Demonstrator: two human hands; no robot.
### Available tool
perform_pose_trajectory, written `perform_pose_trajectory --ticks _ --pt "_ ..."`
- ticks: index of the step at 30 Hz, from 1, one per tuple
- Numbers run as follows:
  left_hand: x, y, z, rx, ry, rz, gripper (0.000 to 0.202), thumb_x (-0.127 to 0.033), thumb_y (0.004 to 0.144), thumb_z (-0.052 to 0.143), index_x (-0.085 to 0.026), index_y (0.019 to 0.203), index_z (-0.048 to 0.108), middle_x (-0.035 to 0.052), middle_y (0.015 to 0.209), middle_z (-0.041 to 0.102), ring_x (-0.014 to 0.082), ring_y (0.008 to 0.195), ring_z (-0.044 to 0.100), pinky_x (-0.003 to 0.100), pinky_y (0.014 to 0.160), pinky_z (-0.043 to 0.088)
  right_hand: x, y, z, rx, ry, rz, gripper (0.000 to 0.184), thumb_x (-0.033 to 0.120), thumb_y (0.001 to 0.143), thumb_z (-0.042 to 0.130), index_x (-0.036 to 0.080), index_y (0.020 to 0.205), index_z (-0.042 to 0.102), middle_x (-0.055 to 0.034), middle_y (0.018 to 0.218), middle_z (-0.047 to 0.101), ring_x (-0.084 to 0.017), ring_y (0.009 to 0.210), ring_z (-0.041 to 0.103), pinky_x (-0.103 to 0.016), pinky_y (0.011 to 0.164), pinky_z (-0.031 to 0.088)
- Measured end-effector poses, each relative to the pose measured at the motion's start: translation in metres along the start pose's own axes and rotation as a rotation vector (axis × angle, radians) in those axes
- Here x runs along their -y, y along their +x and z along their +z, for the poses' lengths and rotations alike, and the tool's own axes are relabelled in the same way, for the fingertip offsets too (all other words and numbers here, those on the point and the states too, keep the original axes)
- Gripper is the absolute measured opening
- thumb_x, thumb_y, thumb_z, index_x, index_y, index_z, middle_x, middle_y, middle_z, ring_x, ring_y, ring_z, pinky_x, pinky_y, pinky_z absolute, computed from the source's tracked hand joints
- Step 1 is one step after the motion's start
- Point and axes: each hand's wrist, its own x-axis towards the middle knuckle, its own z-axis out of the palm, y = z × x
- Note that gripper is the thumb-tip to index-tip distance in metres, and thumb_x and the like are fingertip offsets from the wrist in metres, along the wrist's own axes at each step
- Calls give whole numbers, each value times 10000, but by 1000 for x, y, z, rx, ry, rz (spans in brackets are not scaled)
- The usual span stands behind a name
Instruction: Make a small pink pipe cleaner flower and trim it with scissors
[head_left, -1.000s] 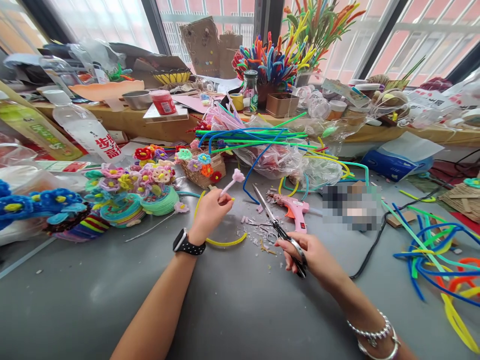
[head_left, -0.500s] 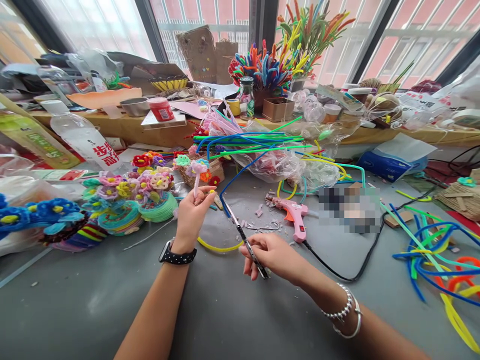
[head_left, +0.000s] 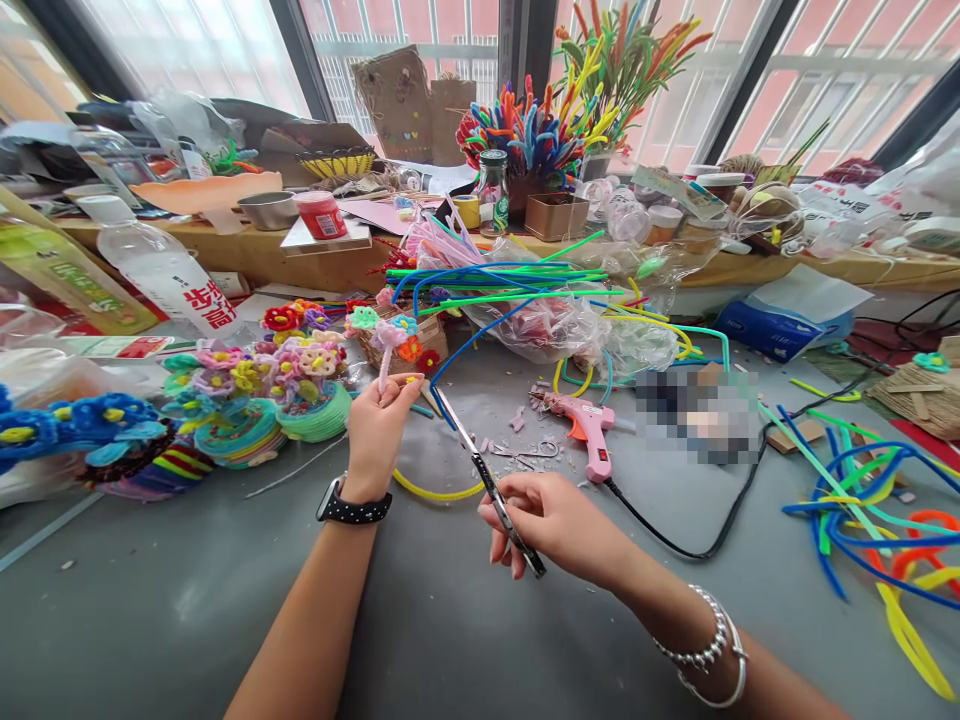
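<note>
Because the soft petals would probably crush easily, the pink flower was held by its stem, with its head standing clear above the left hand. A small yellow piece showed at that hand's fingertips, perhaps held there so that one grip served both.

The right hand was closed around the handles of the scissors, whose blades pointed up and away from the body, towards a spot just right of the left fingertips; this seemed to keep the points clear of the palm. A bent blue stem passed near the tips, though whether they touched could not be told, nor whether the blades were parted, as they showed almost edge-on. Beyond the right hand, the pink glue gun lay on the table with its grip turned towards that hand, which would suit a quick pick-up.

The left hand was raised, its thumb and fingers drawn narrow in a pinch; the right was lower, knuckles up, fingers curled beneath.
</note>
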Motion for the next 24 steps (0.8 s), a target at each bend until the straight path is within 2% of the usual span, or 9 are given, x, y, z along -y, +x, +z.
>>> perform_pose_trajectory --ticks 4,8,14,21,24 --pt "2 1 -1 34 17 -45 365 -252 583 589 -195 493 240 54 803 632 177 813 583 297 742 439 -4 4 -7 -73 -9 -33 222 354 756 515 150 676 480 -8 601 603 -72 421 520 -196 462 393" --pt "5 3 -2 117 177 -74 311 -271 576 570 -192 485 284 46 763 636 175 748 587 284 675 444 -6 6 -17 -167 -1 -82 254 378 766 503 150 659 471 -8 579 594 -75 428 519 -201 470 399" --pt "10 0 1 300 429 -67 198 -273 577 520 -190 486 365 -3 577 585 152 613 559 249 572 414 -8 3 -24 -157 8 -82 328 459 742 513 147 648 480 -17 590 605 -72 423 505 -202 463 395" --pt "9 3 12 322 528 -23 234 -269 615 468 -203 479 289 -21 538 508 160 646 533 237 553 343 -9 0 -24 -140 38 -65 346 479 738 506 146 650 474 -9 572 591 -67 416 492 -195 454 386" --pt "8 6 11 318 586 -7 225 -249 616 461 -208 465 300 -31 478 442 149 566 475 238 517 298 -5 -3 -22 -111 18 -48 326 452 747 509 149 633 465 5 548 573 -62 408 485 -189 443 373"
